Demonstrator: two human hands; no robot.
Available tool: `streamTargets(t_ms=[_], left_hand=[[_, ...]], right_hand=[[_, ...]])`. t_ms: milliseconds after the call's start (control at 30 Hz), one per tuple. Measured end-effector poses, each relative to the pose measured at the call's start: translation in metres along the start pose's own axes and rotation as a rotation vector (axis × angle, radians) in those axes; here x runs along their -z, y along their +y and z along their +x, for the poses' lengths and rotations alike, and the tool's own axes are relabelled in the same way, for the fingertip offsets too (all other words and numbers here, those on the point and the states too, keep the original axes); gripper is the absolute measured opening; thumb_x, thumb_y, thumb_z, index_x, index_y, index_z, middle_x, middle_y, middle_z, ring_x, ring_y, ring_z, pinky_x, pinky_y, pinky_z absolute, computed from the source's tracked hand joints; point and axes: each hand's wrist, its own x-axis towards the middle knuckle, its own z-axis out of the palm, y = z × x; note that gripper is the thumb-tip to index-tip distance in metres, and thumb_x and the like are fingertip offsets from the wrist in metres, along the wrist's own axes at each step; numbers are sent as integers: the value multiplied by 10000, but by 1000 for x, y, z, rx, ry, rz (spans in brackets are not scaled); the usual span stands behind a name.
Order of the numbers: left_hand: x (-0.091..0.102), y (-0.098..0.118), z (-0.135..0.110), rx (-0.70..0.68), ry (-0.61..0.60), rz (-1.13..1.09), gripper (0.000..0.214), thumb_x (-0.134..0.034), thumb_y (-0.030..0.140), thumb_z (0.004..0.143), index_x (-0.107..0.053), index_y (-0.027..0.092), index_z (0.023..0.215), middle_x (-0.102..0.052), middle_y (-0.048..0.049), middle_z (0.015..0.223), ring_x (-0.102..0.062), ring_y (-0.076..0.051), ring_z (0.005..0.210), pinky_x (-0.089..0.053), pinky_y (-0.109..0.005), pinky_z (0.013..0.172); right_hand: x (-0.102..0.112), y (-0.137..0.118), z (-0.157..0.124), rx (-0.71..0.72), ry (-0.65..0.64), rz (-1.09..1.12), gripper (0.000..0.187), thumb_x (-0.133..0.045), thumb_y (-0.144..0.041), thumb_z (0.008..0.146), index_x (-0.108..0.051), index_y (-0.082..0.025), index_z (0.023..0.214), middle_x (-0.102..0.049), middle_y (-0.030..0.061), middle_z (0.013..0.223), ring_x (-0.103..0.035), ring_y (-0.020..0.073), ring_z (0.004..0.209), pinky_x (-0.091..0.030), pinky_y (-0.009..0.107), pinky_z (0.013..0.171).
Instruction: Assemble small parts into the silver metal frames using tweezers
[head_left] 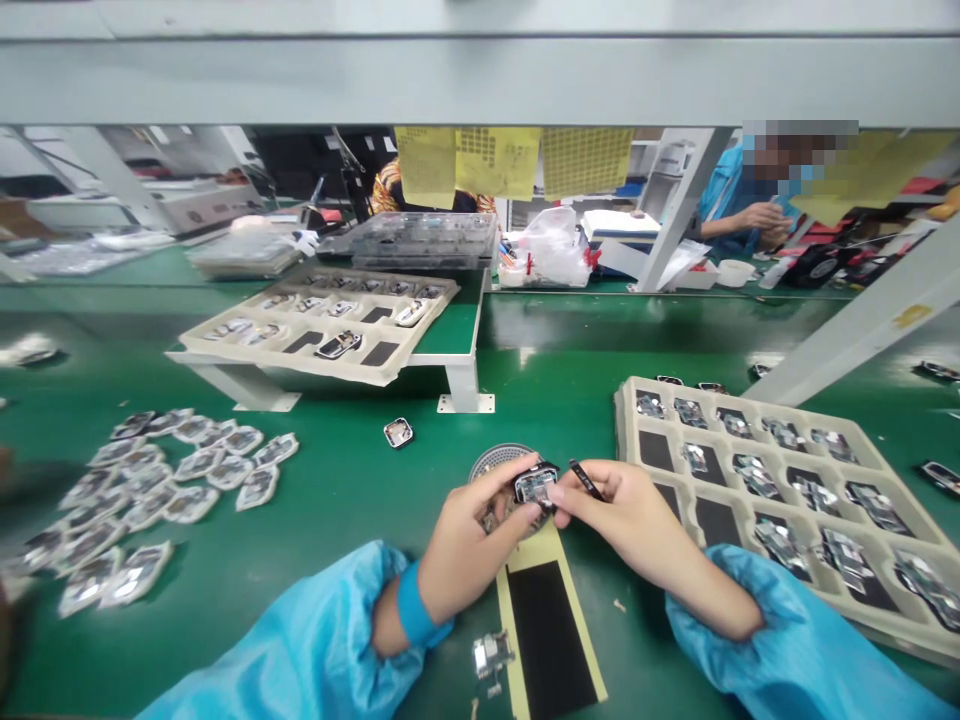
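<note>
Near centre: small case (535, 485) held up
Left hand (466, 548) pinches it steady; right hand (637, 520) grips thin tool (586, 479) beside it

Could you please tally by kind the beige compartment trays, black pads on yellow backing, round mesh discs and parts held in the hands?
Beige compartment trays: 2
Black pad on yellow backing: 1
Round mesh disc: 1
Held parts: 2, small module in left hand, thin black strip in right hand
Total: 6

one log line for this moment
left hand: holds small module | right hand: grips thin dark tool, thumb at module | below: black pad
</note>
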Motion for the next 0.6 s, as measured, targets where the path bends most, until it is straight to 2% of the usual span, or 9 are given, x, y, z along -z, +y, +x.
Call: streamTargets(t_ms=[167,233,333,433,600], left_hand=[[4,3,0,-99,32,111,375,-699,275,875,-731,215,1244,-715,-26,772,-595,-151,636,-539,-292,717],[4,4,1,-62,39,77,374,-724,273,857,-740,223,1227,-752,-39,834,-646,-167,684,-560,-302,747],[3,3,3,108,-16,-195,416,-759,273,829,-722,207,1239,-785,-61,948,-719,-200,804,-593,-308,773],[2,3,5,230,-111,-509,462,-780,262,818,-686,187,1264,-775,-92,1106,-743,-222,938,-609,-312,826],[3,4,7,246,-143,-613,428,-782,252,828,-689,156,1235,-758,-123,1161,-718,-252,1076,-607,-304,866]], right_hand=[[-2,4,2,11,-3,3,284,-709,-414,866,-680,-158,747,-730,24,720,-676,158,720,-518,268,738],[-4,7,1,40,53,-11,250,-732,-399,845,-653,-170,783,-714,10,764,-662,153,747,-512,264,738],[-7,10,0,92,162,-37,246,-774,-352,803,-630,-206,940,-690,-6,920,-648,149,840,-503,252,747],[-8,11,-2,113,166,-36,298,-775,-356,800,-641,-226,1032,-678,-1,980,-643,153,876,-501,247,727],[-7,11,-1,128,154,-27,290,-761,-408,810,-670,-208,999,-688,18,939,-644,164,837,-503,261,696]])
